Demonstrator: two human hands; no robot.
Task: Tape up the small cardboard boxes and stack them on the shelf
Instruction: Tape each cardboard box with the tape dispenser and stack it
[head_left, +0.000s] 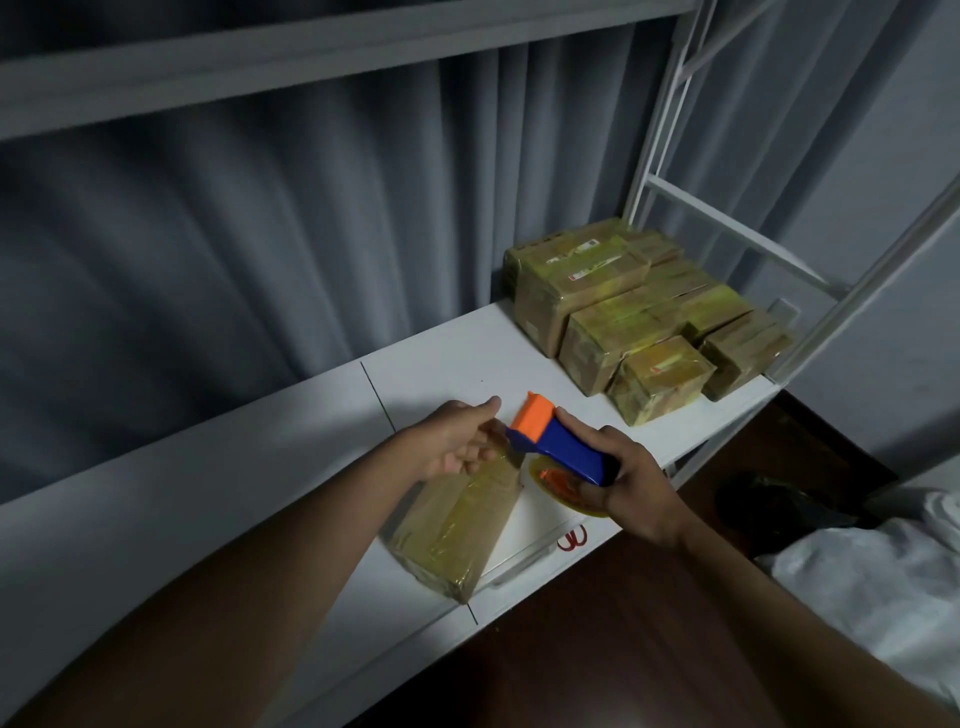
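A taped cardboard box (457, 525) lies on the white shelf (452, 369) near its front edge. My right hand (631, 483) grips a blue and orange tape dispenser (558, 447) with a yellowish tape roll under it, held just above the box's far end. My left hand (460, 441) hovers at that same end with fingers relaxed, close to the dispenser's orange nose; I cannot tell if it touches the tape. Several taped boxes (644, 322) stand stacked at the shelf's right end.
A white metal shelf frame (727, 228) rises at the right. A grey curtain (260, 234) hangs behind the shelf. An upper shelf board (208, 67) runs overhead. White cloth (872, 571) and a dark object (769, 504) lie on the brown floor at the right.
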